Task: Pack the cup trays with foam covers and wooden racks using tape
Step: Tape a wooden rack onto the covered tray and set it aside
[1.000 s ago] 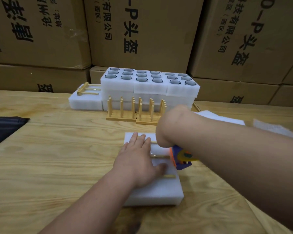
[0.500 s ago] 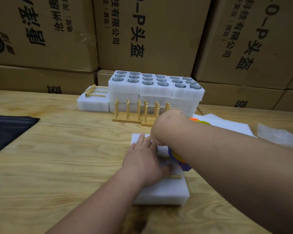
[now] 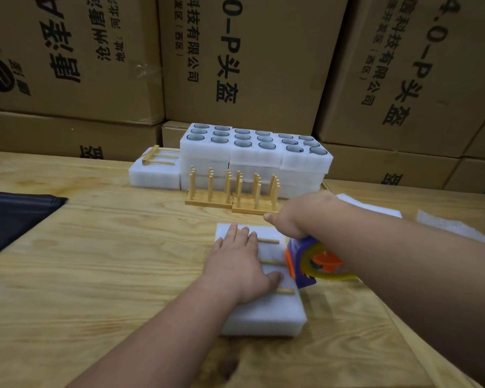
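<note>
A white foam-covered tray lies flat near the table's front, with a wooden rack lying on top of it, its pegs pointing right. My left hand presses flat on the rack and foam, fingers straight. My right hand grips a purple and orange tape dispenser at the tray's right edge; the yellowish tape roll shows below my wrist. Behind, foam cup trays with several cups stand stacked in a row.
Two upright wooden racks stand in front of the stacked trays. Another packed foam tray with a rack lies at the back left. Loose foam sheets lie at right, a dark bag at left. Cardboard boxes wall the back.
My right hand and the tape dispenser moved away from me and then slightly right along the tray's edge; the dispenser now shows more fully. My left hand stayed pressing the rack.
</note>
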Tool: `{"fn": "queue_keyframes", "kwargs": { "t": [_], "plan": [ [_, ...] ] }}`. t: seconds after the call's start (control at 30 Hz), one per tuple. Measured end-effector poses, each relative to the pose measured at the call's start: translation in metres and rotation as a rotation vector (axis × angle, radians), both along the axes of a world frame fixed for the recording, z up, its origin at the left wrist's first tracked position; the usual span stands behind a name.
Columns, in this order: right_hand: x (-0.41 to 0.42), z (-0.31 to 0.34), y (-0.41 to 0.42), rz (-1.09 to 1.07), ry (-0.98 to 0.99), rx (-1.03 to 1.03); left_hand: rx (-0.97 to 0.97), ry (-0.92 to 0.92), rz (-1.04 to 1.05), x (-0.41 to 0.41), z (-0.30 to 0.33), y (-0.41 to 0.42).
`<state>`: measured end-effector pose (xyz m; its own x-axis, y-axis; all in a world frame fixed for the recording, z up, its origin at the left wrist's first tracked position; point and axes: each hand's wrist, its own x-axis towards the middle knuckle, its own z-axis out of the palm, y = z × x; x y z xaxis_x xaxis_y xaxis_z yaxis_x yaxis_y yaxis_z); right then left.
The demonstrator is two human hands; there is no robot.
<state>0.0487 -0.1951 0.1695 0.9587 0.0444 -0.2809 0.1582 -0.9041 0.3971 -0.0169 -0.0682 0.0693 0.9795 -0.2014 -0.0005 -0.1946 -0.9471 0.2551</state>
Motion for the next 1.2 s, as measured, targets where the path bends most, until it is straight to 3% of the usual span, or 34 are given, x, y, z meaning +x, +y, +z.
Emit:
{"fn": "queue_keyframes", "kwargs": {
  "t": [0.23, 0.4, 0.6, 0.7, 0.83, 1.03, 1.13, 1.2],
  "plan": [
    [-0.014, -0.004, -0.016, -0.036, -0.059, 0.121, 0.039, 0.015, -0.014, 0.002, -0.001, 0.001],
    [-0.019, -0.019, -0.022, 0.04, -0.068, 0.083, 0.033, 0.032, -0.013, 0.003, -0.001, 0.002],
    [-0.015, -0.022, -0.067, -0.144, 0.006, 0.193, 0.027, 0.031, -0.014, 0.002, 0.001, 0.002],
    [-0.032, -0.036, -0.104, -0.216, -0.058, 0.352, 0.017, 0.03, -0.013, 0.002, 0.001, 0.002],
    [-0.073, -0.046, -0.143, -0.287, -0.318, 0.551, -0.005, 0.049, -0.028, 0.002, -0.003, 0.005],
    [-0.142, -0.055, -0.155, -0.337, -0.587, 0.915, -0.179, 0.131, -0.027, 0.004, 0.007, 0.012],
    [-0.171, -0.065, -0.152, -0.3, -0.635, 1.092, -0.163, -0.137, -0.062, -0.01, 0.015, 0.008],
    [-0.186, -0.069, -0.15, -0.258, -0.64, 1.178, -0.423, -0.207, -0.182, -0.029, 0.024, 0.002]
  ]
}}
